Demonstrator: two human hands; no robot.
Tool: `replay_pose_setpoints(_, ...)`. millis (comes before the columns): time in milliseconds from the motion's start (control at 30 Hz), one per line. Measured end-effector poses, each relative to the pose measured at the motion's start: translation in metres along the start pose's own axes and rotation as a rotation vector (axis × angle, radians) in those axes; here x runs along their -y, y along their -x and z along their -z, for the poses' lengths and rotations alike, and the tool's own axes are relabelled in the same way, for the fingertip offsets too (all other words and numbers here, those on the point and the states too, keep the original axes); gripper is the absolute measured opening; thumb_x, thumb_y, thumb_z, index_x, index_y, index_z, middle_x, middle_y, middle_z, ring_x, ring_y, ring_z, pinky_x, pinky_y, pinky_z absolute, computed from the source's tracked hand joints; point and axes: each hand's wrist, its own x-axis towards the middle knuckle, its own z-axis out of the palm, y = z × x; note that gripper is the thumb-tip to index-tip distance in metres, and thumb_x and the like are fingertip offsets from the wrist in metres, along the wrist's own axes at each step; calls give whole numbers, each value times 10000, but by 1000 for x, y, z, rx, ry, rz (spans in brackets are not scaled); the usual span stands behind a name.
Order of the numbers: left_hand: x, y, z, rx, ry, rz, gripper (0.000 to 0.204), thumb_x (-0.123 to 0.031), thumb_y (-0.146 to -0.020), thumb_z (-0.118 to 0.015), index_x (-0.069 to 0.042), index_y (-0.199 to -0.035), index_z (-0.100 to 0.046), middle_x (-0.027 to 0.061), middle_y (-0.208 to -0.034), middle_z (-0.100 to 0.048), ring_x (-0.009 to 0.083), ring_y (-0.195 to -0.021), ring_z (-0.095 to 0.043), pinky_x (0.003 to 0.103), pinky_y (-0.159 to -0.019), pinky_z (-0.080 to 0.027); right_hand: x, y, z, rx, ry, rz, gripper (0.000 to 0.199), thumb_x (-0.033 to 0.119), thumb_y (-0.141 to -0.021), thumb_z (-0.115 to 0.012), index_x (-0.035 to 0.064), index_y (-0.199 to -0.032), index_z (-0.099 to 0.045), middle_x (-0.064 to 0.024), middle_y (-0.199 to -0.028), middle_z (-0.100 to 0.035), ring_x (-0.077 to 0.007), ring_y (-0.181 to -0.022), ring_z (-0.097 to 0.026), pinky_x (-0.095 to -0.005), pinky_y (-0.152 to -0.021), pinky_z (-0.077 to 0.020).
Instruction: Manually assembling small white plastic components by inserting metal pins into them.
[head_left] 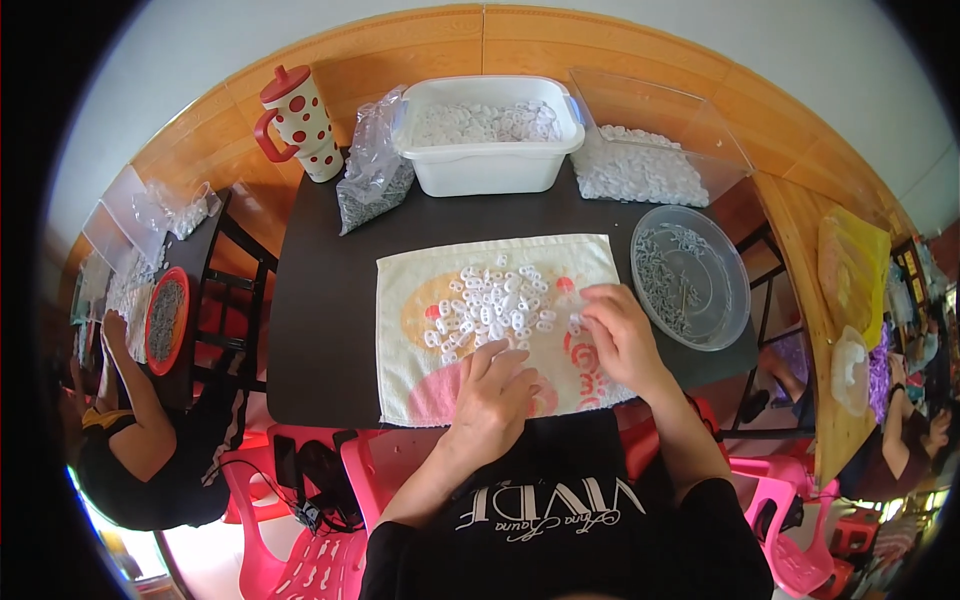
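Observation:
A pile of small white plastic pieces with two holes each [495, 305] lies on a cream, pink-patterned towel [400, 390]. At the pile's near edge is my left hand [495, 395], its fingers curled over the towel. Whatever those fingers hold is hidden beneath them. To the right of the pile, my right hand [622, 335] is bent inward with its fingers drawn together. A few white pieces show right by its fingertips, but I cannot make out whether one is gripped. Beside this hand stands a round clear tub [735, 310] with small grey metal parts.
A white bin [488, 170] of white pieces stands at the back, between a bag of grey parts [375, 195] and a bag of white pieces [640, 180]. A dotted tumbler [305, 130] stands back left. Other people work at side tables; an orange tray [152, 340] is at left.

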Motion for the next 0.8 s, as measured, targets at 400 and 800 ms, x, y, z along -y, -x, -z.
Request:
replay_pose_setpoints(400, 10, 11, 13, -106, -136, 130, 179, 0, -720, -745, -34, -894, -728, 116, -1038, -675, 379, -1079, -586, 457, -890, -468, 25, 17, 0, 138, -41, 49, 186, -8, -725, -692, 47, -902, -679, -152, -1241, -569, -352, -1013, -572, -447, -865, -462)
replay_pose_setpoints(800, 10, 23, 19, -121, -130, 160, 200, -27, -745, -728, -51, -941, -700, 111, -1077, -640, 378, -1100, -557, 457, -901, -440, 40, -17, -17, 264, 127, 129, 254, 68, -765, -740, 73, -1019, -726, -169, -1333, -523, -373, -1148, -502, -468, -910, -428)
